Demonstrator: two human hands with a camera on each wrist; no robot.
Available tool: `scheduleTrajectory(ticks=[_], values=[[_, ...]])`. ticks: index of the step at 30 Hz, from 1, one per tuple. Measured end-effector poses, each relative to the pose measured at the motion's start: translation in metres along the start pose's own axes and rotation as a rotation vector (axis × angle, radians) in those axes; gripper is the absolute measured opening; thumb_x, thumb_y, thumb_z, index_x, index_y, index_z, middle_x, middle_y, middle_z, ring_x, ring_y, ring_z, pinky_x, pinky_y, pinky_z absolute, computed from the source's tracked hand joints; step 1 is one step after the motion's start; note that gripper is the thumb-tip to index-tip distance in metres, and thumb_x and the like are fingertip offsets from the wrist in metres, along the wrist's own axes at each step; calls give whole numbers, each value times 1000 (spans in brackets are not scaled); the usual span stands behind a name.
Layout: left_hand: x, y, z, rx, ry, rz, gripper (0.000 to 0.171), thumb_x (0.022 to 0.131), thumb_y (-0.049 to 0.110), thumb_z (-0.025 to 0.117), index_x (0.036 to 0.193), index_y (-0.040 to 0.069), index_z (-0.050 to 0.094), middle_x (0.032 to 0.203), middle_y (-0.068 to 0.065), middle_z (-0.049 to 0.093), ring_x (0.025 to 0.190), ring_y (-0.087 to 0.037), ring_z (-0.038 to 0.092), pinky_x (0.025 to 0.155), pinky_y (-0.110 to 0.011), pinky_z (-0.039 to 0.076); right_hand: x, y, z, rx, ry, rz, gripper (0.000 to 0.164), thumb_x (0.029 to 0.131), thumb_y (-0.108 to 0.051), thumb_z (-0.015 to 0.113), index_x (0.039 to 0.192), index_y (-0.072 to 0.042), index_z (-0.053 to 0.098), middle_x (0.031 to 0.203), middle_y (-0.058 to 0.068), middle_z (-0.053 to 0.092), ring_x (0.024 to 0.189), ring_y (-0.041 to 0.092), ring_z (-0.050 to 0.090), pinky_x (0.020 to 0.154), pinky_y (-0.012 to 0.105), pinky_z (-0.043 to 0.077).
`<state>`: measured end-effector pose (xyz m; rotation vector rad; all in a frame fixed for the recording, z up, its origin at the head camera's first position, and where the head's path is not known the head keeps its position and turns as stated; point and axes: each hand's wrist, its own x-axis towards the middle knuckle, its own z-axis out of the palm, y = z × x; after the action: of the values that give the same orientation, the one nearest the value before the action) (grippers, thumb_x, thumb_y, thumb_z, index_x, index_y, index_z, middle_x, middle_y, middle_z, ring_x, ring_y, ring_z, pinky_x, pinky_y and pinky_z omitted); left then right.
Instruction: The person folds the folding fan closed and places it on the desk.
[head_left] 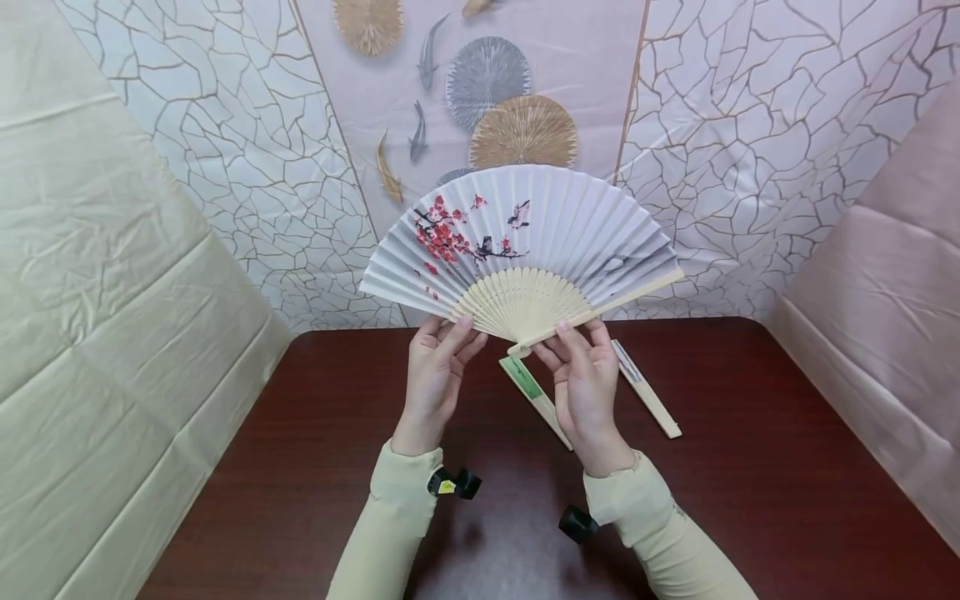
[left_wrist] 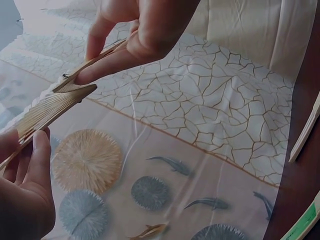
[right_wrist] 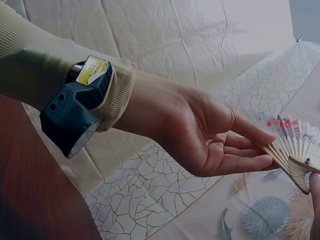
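A white folding fan (head_left: 555, 217) is spread wide between my two hands, its pale ribs converging toward me. Red blossoms and dark birds decorate the left part of its leaf. My left hand (head_left: 435, 375) pinches the left edge of the ribs between thumb and fingers, as the right wrist view also shows. The outer stick on the right is gripped near the pivot by my right hand (head_left: 588, 383). Below lie two folded fans: a green one (head_left: 527, 379), partly behind my right hand, and one with a grey-white leaf (head_left: 647, 392) to its right.
A dark red-brown table (head_left: 300, 467) spreads beneath my hands. Behind it hangs a patterned cloth (head_left: 720, 167), with plain pale cloth at both sides. Black cameras (head_left: 577, 523) are strapped to both wrists over the sleeves.
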<state>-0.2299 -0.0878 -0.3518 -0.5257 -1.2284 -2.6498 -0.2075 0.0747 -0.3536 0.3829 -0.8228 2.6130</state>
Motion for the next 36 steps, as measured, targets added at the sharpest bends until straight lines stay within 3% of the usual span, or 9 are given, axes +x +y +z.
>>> scheduleTrajectory(ticks=[8,16,29,36], values=[[-3,-3,4,-53,3,32,27,103,-1,52,129,2,53,108,-12,73,89,-18,74,77,-31,62,-4,0,3,3,19,12,27,99,10,49,124,1,50,101,13,71,87,22,74,74,36,62],[-5,-5,7,-9,-33,40,38,107,10,48,144,7,39,120,-15,69,95,-22,74,80,-34,61,-4,0,1,-13,-5,29,25,100,6,51,124,2,53,104,12,71,90,21,74,76,35,62],[-9,-3,6,60,-33,30,37,106,13,53,138,-4,47,119,-19,69,96,-23,73,83,-37,61,-4,-4,-3,-35,-46,34,25,102,2,53,126,4,57,110,13,72,97,21,73,80,35,61],[-10,-3,5,112,-45,21,38,106,15,54,139,-4,48,118,-17,69,97,-22,73,87,-42,59,-4,-6,-5,-53,-39,39,26,102,3,54,127,4,58,111,14,72,96,21,73,79,35,61]])
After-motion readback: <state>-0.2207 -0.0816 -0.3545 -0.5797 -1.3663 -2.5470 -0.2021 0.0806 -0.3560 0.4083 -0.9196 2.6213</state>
